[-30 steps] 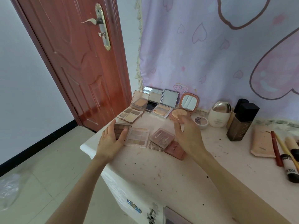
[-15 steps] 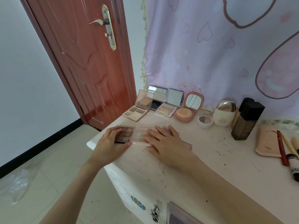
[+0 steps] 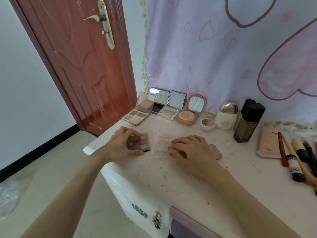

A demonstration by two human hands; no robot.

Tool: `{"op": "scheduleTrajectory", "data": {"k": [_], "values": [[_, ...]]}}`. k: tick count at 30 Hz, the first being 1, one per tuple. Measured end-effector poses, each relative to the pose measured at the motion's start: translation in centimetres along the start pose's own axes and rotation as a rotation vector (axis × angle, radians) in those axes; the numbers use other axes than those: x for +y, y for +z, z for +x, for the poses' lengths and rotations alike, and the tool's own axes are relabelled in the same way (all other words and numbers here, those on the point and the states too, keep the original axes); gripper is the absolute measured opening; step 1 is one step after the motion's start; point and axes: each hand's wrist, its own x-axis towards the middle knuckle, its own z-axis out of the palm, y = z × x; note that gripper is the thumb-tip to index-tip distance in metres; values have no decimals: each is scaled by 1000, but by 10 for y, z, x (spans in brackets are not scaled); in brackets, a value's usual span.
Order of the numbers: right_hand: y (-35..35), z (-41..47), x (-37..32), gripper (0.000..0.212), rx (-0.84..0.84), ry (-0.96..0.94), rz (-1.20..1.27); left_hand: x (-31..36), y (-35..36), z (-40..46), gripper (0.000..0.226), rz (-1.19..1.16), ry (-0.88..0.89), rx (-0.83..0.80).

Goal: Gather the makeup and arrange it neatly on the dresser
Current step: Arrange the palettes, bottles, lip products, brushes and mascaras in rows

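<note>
Left hand (image 3: 120, 145): fingers curled over the near-left side of a dark eyeshadow palette (image 3: 140, 141), thumb at its near edge; it grips the palette, which lies flat near the dresser's (image 3: 154, 179) left front corner.

Right hand (image 3: 190, 152): fingers bent, tips pressing down on a pale clear-lidded palette (image 3: 161, 148), flat on the top just right of the dark one, a narrow gap between them. Whether the thumb hooks its edge, cannot tell. A pink compact (image 3: 214, 151) shows from under the right hand's far side (overlap with the pale palette not resolvable).

Progress, judged: well along. Along the back edge a row already stands: an open peach palette (image 3: 137, 115), two open mirrored cases (image 3: 169, 109), a round pink compact (image 3: 188, 115) with mirror up, a small round pot (image 3: 207, 124), a cream egg-shaped jar (image 3: 225, 117) and a dark square bottle (image 3: 246, 124). Toward the right edge, a peach pouch (image 3: 268, 145) and a loose fan of pencils and tubes (image 3: 298, 158). Left to do: square up the front palettes, probably straighten the pencils.

Materials: hard glossy plastic cases, rectangular, thin; pans matte powder. Bottle smoked, faceted. Dresser top white, smooth, speckled with crumbs and smears.
</note>
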Motion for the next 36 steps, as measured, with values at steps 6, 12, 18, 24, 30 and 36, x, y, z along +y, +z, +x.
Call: {"op": "scheduleTrajectory", "data": {"k": [6,12,18,24,30,36], "values": [[-1,-2,6,44,84,29,47,19,10,-4,43,-161,88,154],[-9,1,3,33,457,84,399,65,-1,-9,58,-354,327,251],[-33,0,-3,47,-35,276,1553,107,8,-8,62,-306,527,260],[-41,-3,-1,50,-107,205,1875,119,17,-8,68,-181,536,299],[-40,-1,-3,60,-84,226,2031,121,14,-3,69,-114,547,303],[-39,1,-2,57,-74,258,1956,117,9,0,70,-78,612,289]]}}
